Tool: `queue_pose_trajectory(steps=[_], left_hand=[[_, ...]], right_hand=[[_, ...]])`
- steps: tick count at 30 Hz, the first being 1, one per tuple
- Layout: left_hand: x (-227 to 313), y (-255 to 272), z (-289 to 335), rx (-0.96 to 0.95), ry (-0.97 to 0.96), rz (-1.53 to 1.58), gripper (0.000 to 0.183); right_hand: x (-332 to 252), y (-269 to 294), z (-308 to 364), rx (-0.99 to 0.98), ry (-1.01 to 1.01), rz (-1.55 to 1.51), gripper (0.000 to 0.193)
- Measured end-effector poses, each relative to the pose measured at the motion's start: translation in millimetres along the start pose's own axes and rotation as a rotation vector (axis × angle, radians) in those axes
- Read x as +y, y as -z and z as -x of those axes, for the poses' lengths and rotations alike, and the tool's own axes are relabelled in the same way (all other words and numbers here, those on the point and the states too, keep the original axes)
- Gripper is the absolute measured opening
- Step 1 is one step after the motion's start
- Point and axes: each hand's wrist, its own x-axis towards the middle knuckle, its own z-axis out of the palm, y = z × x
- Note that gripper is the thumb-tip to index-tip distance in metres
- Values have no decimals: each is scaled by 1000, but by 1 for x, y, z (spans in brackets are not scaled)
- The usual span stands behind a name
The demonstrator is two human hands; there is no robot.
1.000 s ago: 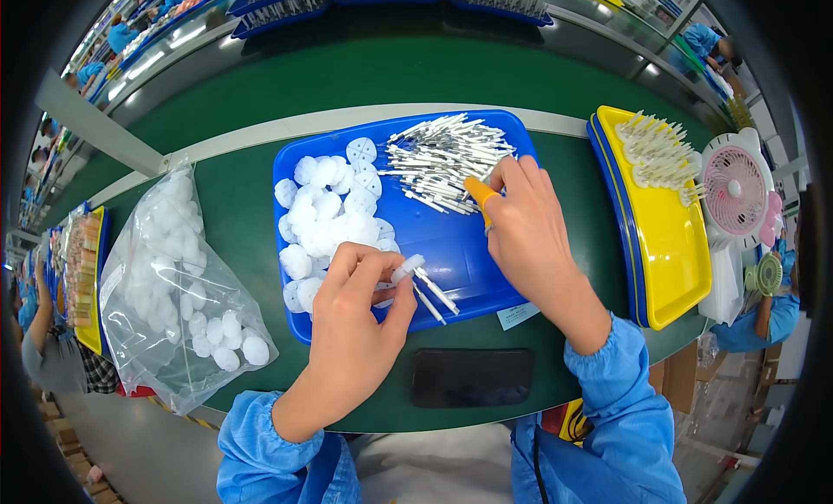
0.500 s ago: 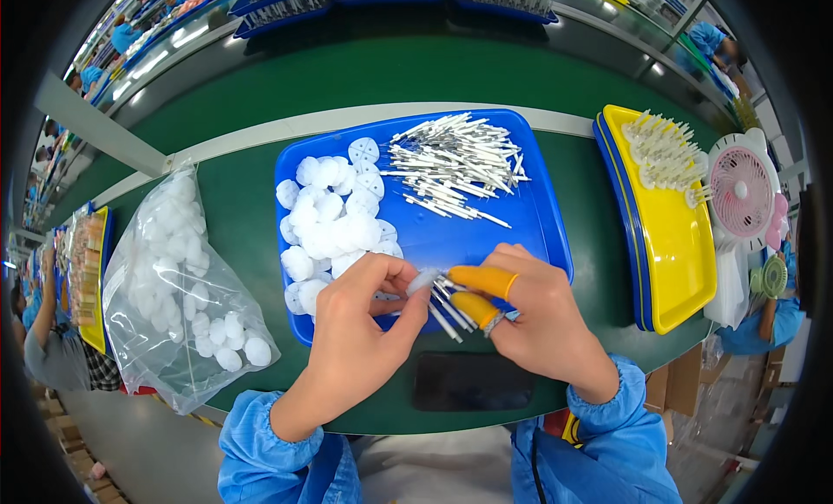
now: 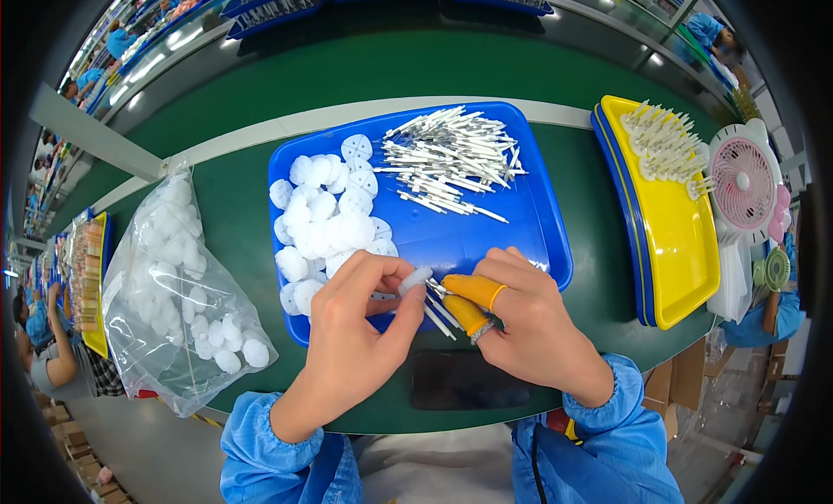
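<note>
Between its thumb and fingers my left hand (image 3: 356,317) pinches a small white disc (image 3: 415,279), turned nearly edge-on. Several thin white sticks (image 3: 442,318) stick out from the disc toward the lower right. My right hand (image 3: 534,322), with yellow finger cots on its thumb and forefinger, is closed around a white stick next to the disc; the fingertips hide its end. Both hands are over the near edge of a blue tray (image 3: 551,231). Loose white discs (image 3: 323,211) are heaped in its left part, and a pile of white sticks with thin wire ends (image 3: 451,161) lies at the back right.
Left of the tray is a clear plastic bag (image 3: 186,304) of white discs. To the right, a yellow tray (image 3: 681,274) on blue trays holds discs set with upright sticks (image 3: 664,144). Beyond it stands a pink-and-white fan (image 3: 744,187). A dark phone (image 3: 468,381) lies near the table's front edge.
My right fingertips have shifted slightly left and down, closer to the disc. The disc has tilted a little in my left hand, and fewer sticks show below the right fingers.
</note>
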Motion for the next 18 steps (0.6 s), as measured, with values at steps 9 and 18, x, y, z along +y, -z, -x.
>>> queue_pose_trajectory(steps=[9,18], left_hand=[[-4,2,-1,6,-46,-13,13],[-7,-3,3,28,-40,-31,17]], right_hand=[[-4,1,0,7,10,-12,46],[2,-5,-4,-18,18,103,46]])
